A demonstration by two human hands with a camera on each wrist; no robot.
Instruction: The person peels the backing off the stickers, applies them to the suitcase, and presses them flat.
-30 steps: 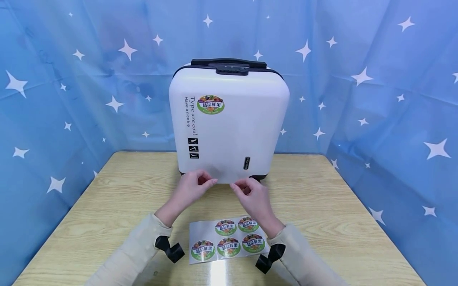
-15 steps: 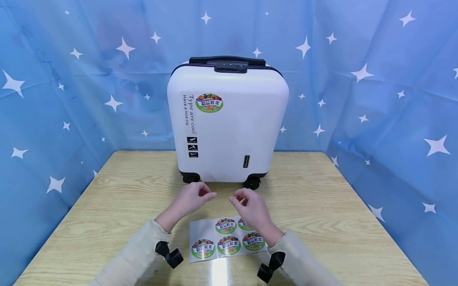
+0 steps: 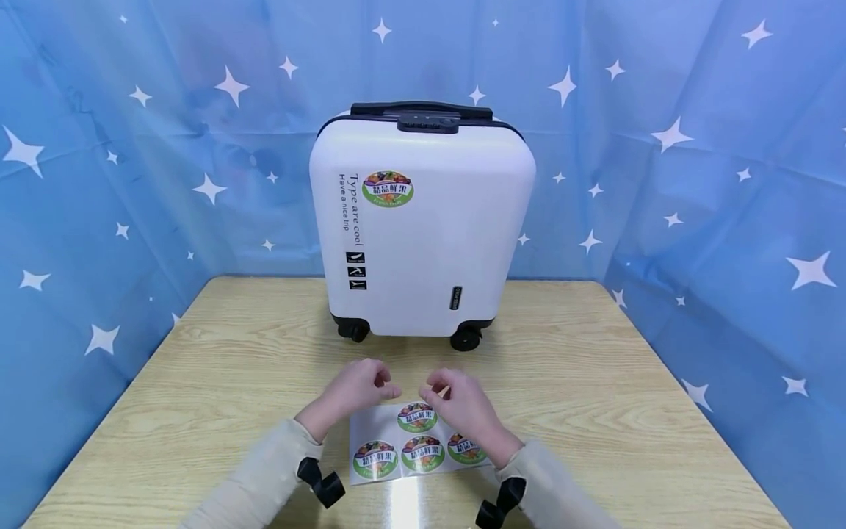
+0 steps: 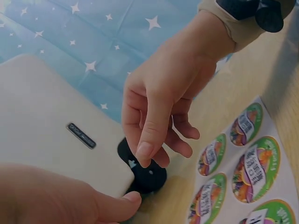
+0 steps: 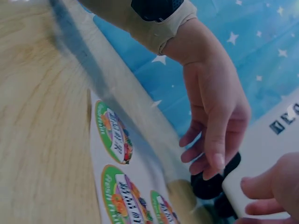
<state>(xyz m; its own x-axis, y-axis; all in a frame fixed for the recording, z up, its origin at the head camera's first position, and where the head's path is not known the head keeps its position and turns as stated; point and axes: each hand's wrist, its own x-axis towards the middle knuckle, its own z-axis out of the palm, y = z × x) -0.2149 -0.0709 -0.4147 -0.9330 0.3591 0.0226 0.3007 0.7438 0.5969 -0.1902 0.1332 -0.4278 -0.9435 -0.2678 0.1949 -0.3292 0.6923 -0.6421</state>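
A white suitcase (image 3: pixel 423 250) stands upright at the back of the table, an oval fruit sticker (image 3: pixel 388 189) on its upper left front. In front of it lies a sheet of fruit stickers (image 3: pixel 370 422), its right part hidden by the right hand. My left hand (image 3: pixel 357 386) hovers near the sheet's far edge, fingers loosely bent, holding nothing. Over the sheet's right part is my right hand (image 3: pixel 465 408), also with bent fingers and nothing between thumb and fingertips. In the left wrist view the right hand (image 4: pixel 163 93) hangs relaxed; the left hand (image 5: pixel 215 102) does likewise in the right wrist view.
The wooden table (image 3: pixel 198 382) extends on both sides of the sheet. Black wheels (image 3: pixel 465 339) carry the suitcase, and a black handle (image 3: pixel 423 110) tops it. A blue curtain (image 3: pixel 165 184) with white stars surrounds the table. Each sleeve bears a black wrist mount (image 3: pixel 322 481).
Both hands have drawn back from the suitcase's lower edge towards the sticker sheet. The suitcase wheels now show, and the right hand covers more of the sheet. The suitcase keeps its place.
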